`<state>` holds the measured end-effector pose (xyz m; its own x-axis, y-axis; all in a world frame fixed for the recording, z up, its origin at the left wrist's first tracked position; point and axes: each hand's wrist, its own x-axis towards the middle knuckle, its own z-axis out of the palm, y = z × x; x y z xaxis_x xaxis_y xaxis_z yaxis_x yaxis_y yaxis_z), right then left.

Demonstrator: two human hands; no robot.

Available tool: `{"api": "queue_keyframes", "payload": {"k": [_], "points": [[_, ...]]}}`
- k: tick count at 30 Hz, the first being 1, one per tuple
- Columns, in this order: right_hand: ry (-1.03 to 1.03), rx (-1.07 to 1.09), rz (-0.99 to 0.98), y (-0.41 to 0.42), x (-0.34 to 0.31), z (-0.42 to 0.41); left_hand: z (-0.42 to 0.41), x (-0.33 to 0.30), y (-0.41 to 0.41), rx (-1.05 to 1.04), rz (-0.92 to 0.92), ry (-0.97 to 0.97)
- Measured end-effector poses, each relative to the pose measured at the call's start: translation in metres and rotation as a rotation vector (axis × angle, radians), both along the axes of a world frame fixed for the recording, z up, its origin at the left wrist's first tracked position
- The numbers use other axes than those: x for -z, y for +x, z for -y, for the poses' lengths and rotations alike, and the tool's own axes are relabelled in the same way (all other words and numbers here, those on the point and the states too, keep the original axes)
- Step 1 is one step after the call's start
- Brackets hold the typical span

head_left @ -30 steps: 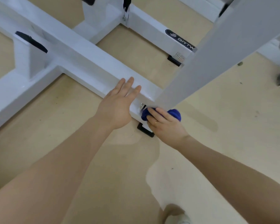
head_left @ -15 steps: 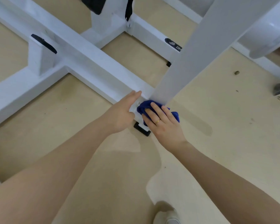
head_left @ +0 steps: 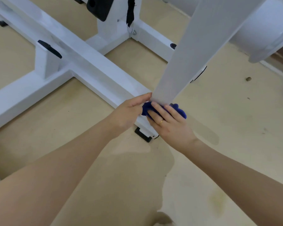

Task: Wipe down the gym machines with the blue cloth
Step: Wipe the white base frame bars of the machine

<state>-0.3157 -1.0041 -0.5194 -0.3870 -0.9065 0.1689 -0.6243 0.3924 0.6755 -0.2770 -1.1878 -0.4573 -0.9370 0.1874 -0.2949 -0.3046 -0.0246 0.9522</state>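
The white gym machine frame lies low on the floor, with a long base beam (head_left: 88,66) running to the foot of a slanted white post (head_left: 194,46). A bunched blue cloth (head_left: 180,110) sits at the foot of that post, on the beam's end. My right hand (head_left: 168,123) covers the cloth, fingers curved over it and pressing it against the post; its thumb is hidden. My left hand (head_left: 131,110) rests on the beam just left of the cloth, its fingertips touching the post's lower edge and holding nothing.
A black rubber foot (head_left: 144,135) sticks out under the beam's end. A short white stub with a black cap (head_left: 49,48) stands on a side beam at left. A black pad (head_left: 100,7) and strap (head_left: 130,10) hang at the top. Tan floor surrounds the frame.
My left hand slid from lying flat on the beam to the post's foot. My right hand moved the cloth from the beam's end face up against the post.
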Motion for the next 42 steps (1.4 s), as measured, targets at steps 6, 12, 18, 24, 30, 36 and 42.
{"api": "queue_keyframes", "payload": {"k": [6,12,18,24,30,36,42], "points": [[0.228,0.053,-0.048,-0.002,0.027,-0.01,0.007,0.001,-0.003,-0.017,0.006,-0.049],[0.456,0.146,0.137,0.01,0.057,0.023,0.017,0.024,0.013,-0.103,0.096,-0.076],[0.055,0.17,-0.025,0.007,0.045,0.011,0.015,0.045,0.026,-0.188,0.18,-0.09],[0.283,0.153,0.058,0.004,0.041,0.047,0.011,0.045,0.028,-0.248,0.169,-0.034],[-0.213,0.054,0.384,0.015,0.036,-0.042,0.011,0.053,0.03,-0.223,0.212,-0.073],[-1.507,0.779,1.405,0.016,0.038,0.013,-0.028,0.074,0.025,-0.198,0.248,-0.003],[-1.379,0.665,1.507,0.037,0.031,0.004,-0.045,0.073,0.021,-0.153,0.263,-0.024]]}}
